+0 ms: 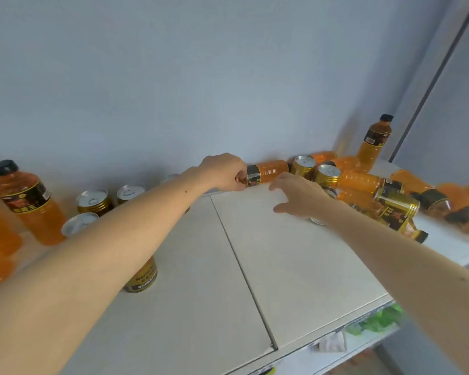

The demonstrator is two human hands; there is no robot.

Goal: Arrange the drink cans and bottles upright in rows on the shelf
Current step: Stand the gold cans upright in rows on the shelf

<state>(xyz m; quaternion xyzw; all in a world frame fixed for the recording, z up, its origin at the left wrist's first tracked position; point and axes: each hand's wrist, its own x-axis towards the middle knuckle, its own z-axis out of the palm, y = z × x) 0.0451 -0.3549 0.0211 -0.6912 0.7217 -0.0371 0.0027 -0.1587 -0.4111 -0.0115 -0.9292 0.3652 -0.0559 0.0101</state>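
Note:
An orange drink bottle (271, 171) lies on its side against the back wall, and my left hand (225, 171) grips its near end. My right hand (298, 196) hovers spread just in front of it, holding nothing. To the right lies a jumble of orange bottles (360, 182) and gold cans (397, 203); two gold cans (328, 174) stand upright in it, and one bottle (371, 144) stands at the back. On the left, upright gold cans (92, 201) and orange bottles (27, 201) stand in rows.
The white shelf top (282, 253) has a seam running front to back through its middle. A blue-grey wall (173, 90) closes the back. A lower shelf with green items (377, 323) shows under the front edge.

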